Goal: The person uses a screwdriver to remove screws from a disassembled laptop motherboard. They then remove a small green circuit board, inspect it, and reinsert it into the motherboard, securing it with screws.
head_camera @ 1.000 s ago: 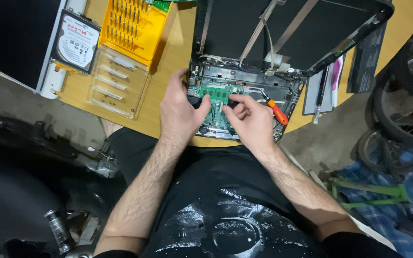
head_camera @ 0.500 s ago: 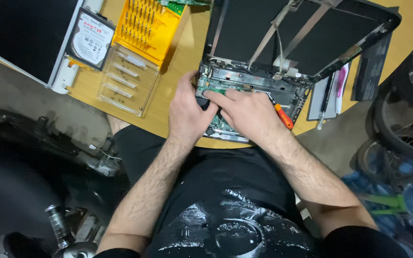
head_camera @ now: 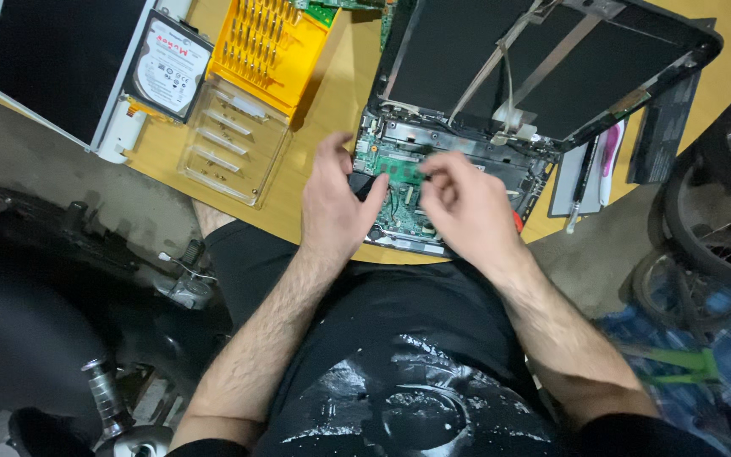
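While a green memory module (head_camera: 401, 172) sits in the opened laptop base (head_camera: 458, 182) at frame centre, the left hand (head_camera: 332, 203) hovers loosely open beside it and the right hand's (head_camera: 467, 199) fingertips (head_camera: 427, 172) pinch its edge; a yellow screwdriver-bit case (head_camera: 277, 46) lies upper left.

Memory module (head_camera: 399, 172): small green rectangular circuit card, lying flat and lengthwise in its slot on the exposed board. Opened laptop (head_camera: 467, 152): bottom cover off, green board and metal frame bare, dark screen panel (hinged back, cables showing) flat beyond it; it rests at the near edge of the yellow counter (head_camera: 332, 93).
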